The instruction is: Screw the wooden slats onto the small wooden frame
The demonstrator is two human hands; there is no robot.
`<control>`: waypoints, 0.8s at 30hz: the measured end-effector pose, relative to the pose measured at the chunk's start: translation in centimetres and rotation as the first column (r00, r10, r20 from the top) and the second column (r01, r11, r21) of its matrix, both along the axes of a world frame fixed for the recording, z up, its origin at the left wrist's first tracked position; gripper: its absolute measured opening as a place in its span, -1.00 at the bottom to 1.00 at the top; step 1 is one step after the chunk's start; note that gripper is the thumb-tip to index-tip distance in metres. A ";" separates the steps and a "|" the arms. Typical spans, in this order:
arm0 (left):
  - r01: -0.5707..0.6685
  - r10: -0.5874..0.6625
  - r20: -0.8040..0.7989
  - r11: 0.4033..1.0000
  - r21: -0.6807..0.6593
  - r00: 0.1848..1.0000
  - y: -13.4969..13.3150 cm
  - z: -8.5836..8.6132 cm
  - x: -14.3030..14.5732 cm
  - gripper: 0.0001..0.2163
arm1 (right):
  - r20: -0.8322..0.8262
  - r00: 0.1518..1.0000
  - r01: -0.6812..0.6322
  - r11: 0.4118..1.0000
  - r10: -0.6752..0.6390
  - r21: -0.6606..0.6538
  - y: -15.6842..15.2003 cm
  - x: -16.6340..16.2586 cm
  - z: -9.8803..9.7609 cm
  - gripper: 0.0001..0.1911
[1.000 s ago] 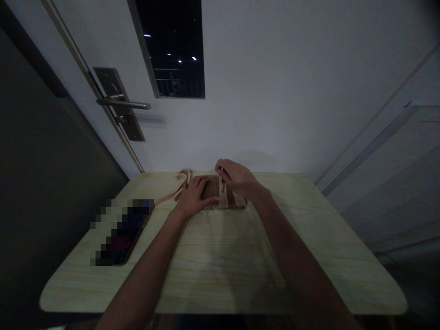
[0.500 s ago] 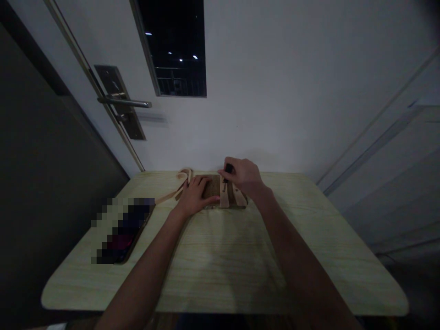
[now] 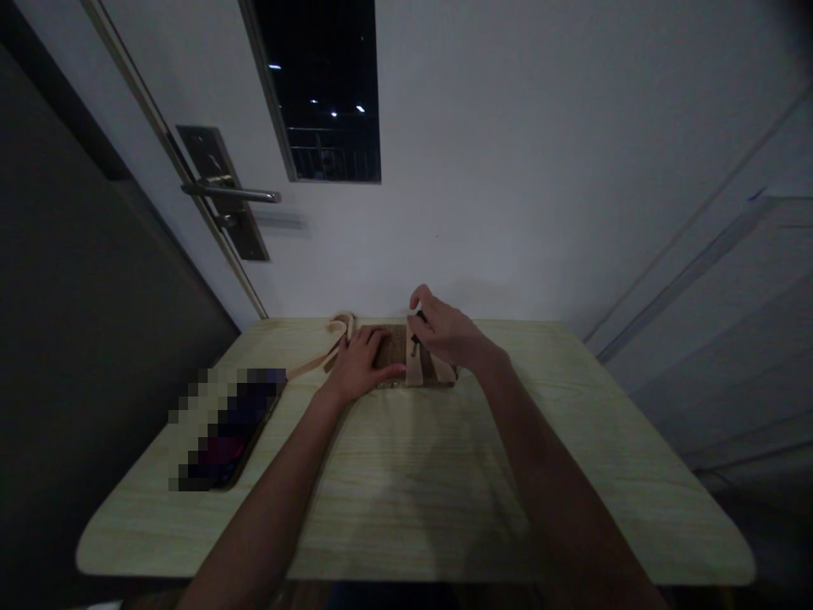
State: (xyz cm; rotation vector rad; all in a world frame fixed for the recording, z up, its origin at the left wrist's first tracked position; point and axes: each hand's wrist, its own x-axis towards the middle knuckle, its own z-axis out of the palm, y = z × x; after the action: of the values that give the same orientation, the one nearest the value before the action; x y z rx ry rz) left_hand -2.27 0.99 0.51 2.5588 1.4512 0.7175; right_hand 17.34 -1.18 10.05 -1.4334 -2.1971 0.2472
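Observation:
My left hand (image 3: 356,364) lies flat with fingers spread on a brown block (image 3: 395,347) near the table's back edge. A pale tan strap (image 3: 414,370) crosses the block front to back, just right of my left thumb. Above it my right hand (image 3: 454,336) is closed around a small black tool (image 3: 415,340), its lower end close to the strap. The dim light hides the tool's exact kind. Another pale strip (image 3: 443,368) lies on the block's right end, partly under my right hand. Beyond my left hand a curled tan strap end (image 3: 343,324) rests on the table.
On the left of the pale wooden table (image 3: 394,491) lies a phone (image 3: 245,424), partly blurred out. A white door (image 3: 508,169) with a metal handle (image 3: 235,193) and a dark window (image 3: 323,93) stands right behind the table.
My right hand has tilted and its index finger has lifted, showing more of the black tool's lower end. My left hand and the block have stayed in place.

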 end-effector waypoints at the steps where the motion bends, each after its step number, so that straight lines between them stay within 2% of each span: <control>1: 0.004 -0.004 0.001 1.000 -0.002 1.000 0.0 0.0 0.0 -0.38 | -0.007 1.000 -0.021 1.000 0.021 -0.023 0.0 0.0 0.1 -0.82; 3: 0.005 -0.005 -0.003 1.000 -0.002 1.000 0.0 0.1 0.0 -0.38 | 0.009 1.000 -0.026 1.000 0.026 -0.013 0.1 0.2 0.1 -0.86; 7: -0.004 0.004 -0.019 1.000 0.001 1.000 0.1 0.0 0.0 -0.37 | 0.030 0.999 -0.013 0.995 0.011 0.096 0.7 0.6 -0.1 -0.91; 10: -0.009 0.009 -0.028 1.000 0.005 1.000 0.1 -0.1 0.1 -0.36 | -0.011 1.000 -0.009 0.994 0.010 0.106 1.0 0.7 -0.2 -0.88; 14: -0.014 0.015 -0.031 1.000 0.014 0.999 0.1 -0.1 0.1 -0.36 | -0.013 0.995 0.102 0.987 -0.101 0.125 1.0 0.1 -0.4 -0.71; 16: -0.010 0.011 -0.028 1.000 0.017 1.000 0.1 -0.1 0.1 -0.37 | -0.005 0.988 0.151 0.977 -0.152 0.148 1.2 -0.1 -0.7 -0.72; 18: -0.003 0.004 -0.024 1.000 0.023 1.000 0.1 -0.1 0.0 -0.38 | -0.022 0.992 0.129 0.981 -0.128 0.144 1.5 -0.3 -1.1 -0.79; 20: 0.004 -0.003 -0.018 0.999 0.032 1.000 0.1 -0.1 0.0 -0.38 | -0.043 0.998 0.049 0.991 -0.044 0.126 1.7 -0.2 -1.4 -0.84; 22: 0.013 -0.012 -0.016 0.999 0.035 1.000 0.1 -0.1 0.0 -0.38 | -0.046 0.998 -0.033 0.994 0.038 0.103 1.8 -0.1 -1.4 -0.84; 24: 0.012 -0.012 -0.012 0.999 0.038 1.000 0.1 -0.1 0.0 -0.38 | -0.029 0.997 -0.065 0.995 0.067 0.077 1.5 0.0 -1.1 -0.83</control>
State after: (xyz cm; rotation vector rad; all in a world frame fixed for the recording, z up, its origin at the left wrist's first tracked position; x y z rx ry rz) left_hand -2.27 1.11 0.38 2.6021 1.4380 0.7359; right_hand 17.37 0.34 8.98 -1.3095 -2.2070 0.2054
